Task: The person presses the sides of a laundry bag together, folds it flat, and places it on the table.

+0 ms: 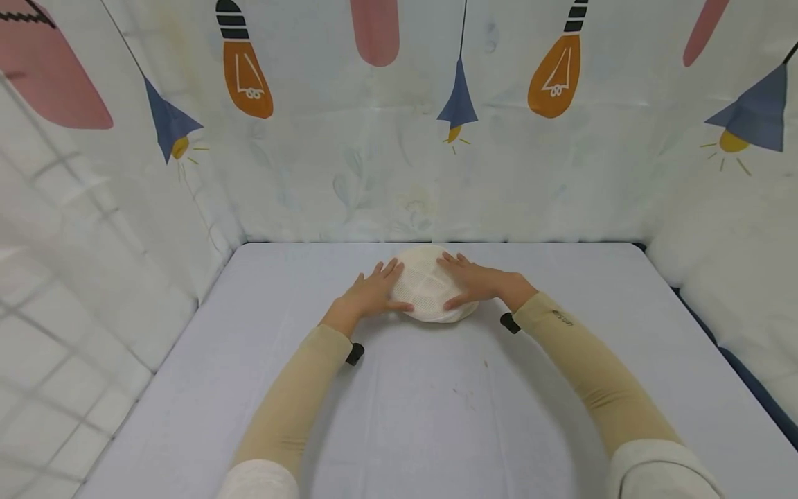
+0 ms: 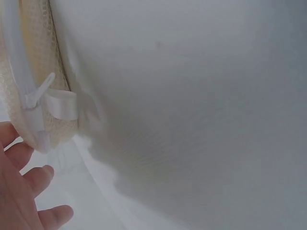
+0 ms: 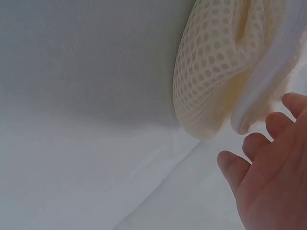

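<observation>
Head view: you are pressing one round mesh pouch (image 1: 430,291) at the table's (image 1: 436,416) far middle, your left hand (image 1: 374,294) and right hand (image 1: 476,281) lying flat-fingered on its two sides.

The round pouch (image 1: 430,291) is cream mesh cloth, its weave open and dotted with small holes, matt and slightly rough to look at. A smooth white band (image 2: 19,62) runs along its edge, with a small white ribbon tab (image 2: 61,104) that has a faint sheen. The table cover (image 1: 436,409) is pale cloth, matt and smooth, with a few soft creases. The backdrop (image 1: 399,138) is thin printed fabric, matt, lightly wrinkled. The sleeves (image 1: 592,367) are beige stretch knit, smooth and dull. A left hand (image 1: 368,294) and a right hand (image 1: 476,281) lie flat on the mesh.
</observation>
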{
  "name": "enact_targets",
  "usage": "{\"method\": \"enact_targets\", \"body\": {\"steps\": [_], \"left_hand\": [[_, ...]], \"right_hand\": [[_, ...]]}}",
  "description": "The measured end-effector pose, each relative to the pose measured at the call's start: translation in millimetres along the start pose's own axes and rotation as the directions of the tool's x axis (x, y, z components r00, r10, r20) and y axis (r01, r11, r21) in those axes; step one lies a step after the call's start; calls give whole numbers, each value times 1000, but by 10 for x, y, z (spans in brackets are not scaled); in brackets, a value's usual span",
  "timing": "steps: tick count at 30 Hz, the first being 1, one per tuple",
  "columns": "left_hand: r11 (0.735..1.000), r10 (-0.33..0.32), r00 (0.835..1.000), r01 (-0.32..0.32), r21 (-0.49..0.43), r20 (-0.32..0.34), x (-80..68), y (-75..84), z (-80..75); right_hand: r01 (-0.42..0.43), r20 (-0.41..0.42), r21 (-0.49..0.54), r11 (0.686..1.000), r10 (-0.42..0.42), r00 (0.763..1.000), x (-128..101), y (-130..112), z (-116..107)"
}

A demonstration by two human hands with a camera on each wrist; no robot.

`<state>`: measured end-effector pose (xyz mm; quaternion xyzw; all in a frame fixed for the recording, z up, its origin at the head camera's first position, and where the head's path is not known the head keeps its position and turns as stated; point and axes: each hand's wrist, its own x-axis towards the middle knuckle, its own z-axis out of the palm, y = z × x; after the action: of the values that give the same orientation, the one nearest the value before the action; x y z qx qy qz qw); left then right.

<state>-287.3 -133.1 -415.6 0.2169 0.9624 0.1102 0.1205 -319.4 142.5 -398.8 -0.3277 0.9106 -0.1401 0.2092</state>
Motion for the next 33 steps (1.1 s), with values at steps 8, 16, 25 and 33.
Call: {"method": "enact_targets", "body": {"steps": [8,16,25,33], "left_hand": [[1000,-15,1000,15,-26,15,0,43,-8],[999,-31,999,33,-40,38,26,54,-11],[997,-53,997,56,-43,62,62,82,-30],[996,-62,995,67,-63,71,72,106,-51]], "right_hand": [[29,1,-36,999,-29,1000,72,-6,48],[20,22,-37,999,-20,1000,107,3,53],[-2,48,-26,1000,4,999,134,2,61],[3,39,-9,1000,-3,999,133,27,77]]}}
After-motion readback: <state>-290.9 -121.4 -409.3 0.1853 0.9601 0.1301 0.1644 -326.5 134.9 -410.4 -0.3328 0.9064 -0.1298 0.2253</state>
